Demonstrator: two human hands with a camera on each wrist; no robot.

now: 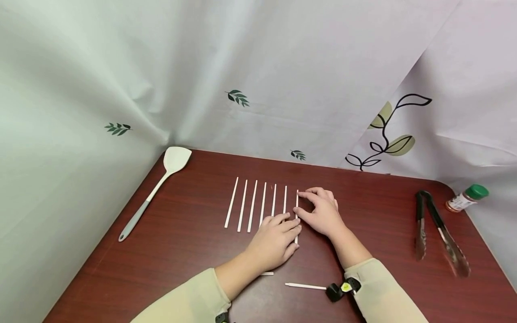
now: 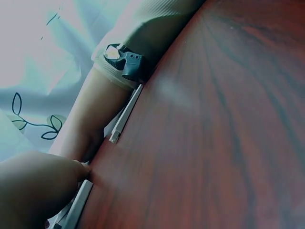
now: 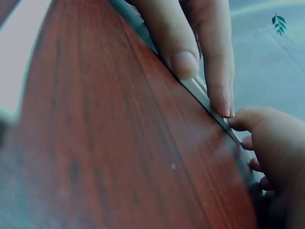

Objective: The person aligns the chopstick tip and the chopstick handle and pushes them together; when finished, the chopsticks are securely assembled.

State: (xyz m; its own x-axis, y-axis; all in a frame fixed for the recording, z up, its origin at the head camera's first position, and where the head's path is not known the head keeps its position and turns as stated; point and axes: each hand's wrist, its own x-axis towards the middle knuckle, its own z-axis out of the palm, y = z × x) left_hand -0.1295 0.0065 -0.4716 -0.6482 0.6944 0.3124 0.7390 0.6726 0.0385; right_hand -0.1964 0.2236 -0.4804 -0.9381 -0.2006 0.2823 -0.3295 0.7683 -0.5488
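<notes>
In the head view, several thin white sticks (image 1: 252, 206) lie side by side on the table, roughly parallel. My right hand (image 1: 321, 211) is at the rightmost white stick (image 1: 297, 202), thumb and forefinger touching it at separate spots along its upper half. Lower down, my left hand (image 1: 272, 242) rests with its fingertips and thumb at the same stick, covering the lower ends of some neighbours. The right wrist view has the right thumb (image 3: 183, 64) against the stick, with the left hand (image 3: 276, 143) at its other end.
Nearer me lie another white stick (image 1: 305, 286) by the right wrist camera and a stick end (image 1: 267, 273) beside the left forearm. A white spatula (image 1: 155, 188) is on the left. Tongs (image 1: 440, 229) and a green-capped jar (image 1: 466, 199) are on the right. Curtains border the brown table (image 1: 173, 255).
</notes>
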